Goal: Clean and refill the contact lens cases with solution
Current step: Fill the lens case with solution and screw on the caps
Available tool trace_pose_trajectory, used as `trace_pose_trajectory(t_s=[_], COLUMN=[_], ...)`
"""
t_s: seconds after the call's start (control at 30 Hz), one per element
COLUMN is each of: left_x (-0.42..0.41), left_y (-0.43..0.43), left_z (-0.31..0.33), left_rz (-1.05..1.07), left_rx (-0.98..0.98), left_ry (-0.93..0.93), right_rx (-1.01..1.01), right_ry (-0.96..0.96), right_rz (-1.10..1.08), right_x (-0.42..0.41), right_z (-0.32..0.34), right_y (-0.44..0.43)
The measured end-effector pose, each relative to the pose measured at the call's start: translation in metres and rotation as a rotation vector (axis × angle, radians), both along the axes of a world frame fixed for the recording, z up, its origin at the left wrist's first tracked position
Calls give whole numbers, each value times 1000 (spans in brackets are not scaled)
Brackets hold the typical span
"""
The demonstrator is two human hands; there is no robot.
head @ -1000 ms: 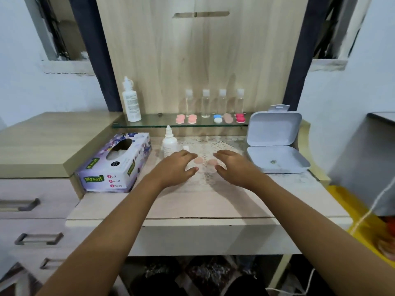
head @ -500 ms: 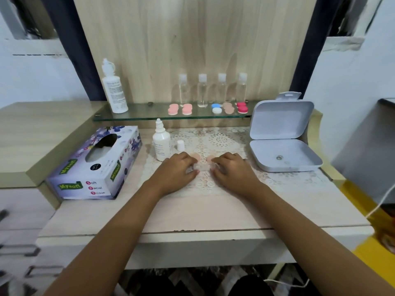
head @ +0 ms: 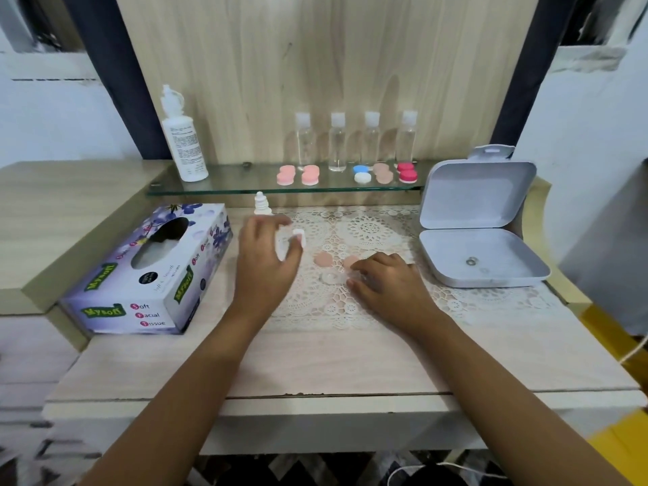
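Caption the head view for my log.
Left hand grips dropper bottle; right hand holds uncapped lens case on lace mat.

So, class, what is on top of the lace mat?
On the lace mat lie a pink cap, a second pink cap, a clear contact lens case and a small white cap. The right hand covers the case's other well.

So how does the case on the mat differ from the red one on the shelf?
The mat case is open, its two peach caps lying beside it; the red case has both caps on. The mat case looks clear and is held by the right hand; the red case sits untouched on the shelf. Both are two-cup lens cases.
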State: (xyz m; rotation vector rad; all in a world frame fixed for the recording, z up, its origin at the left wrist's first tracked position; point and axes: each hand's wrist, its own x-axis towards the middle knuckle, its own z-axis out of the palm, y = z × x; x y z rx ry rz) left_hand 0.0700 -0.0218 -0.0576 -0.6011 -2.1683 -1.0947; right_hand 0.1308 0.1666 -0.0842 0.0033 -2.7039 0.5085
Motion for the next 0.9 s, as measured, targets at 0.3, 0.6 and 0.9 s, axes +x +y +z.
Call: trace_pose_trajectory(t_s=[0.3,0.6,0.9], left_x=[-37,-38,-21], left_y=[-10,-15,-24], left_z=[-6,-12,-4], left_rz=[46,-15,-90], left_rx=[331,305,-128], left_ry=[-538,-478,-206], right_rx=[-17,-11,-16], right_ry=[31,53,59], right_rz=[11,6,6], right_x=[0,0,1], right_z=[-1,-4,-2], right_y=[0,0,-1])
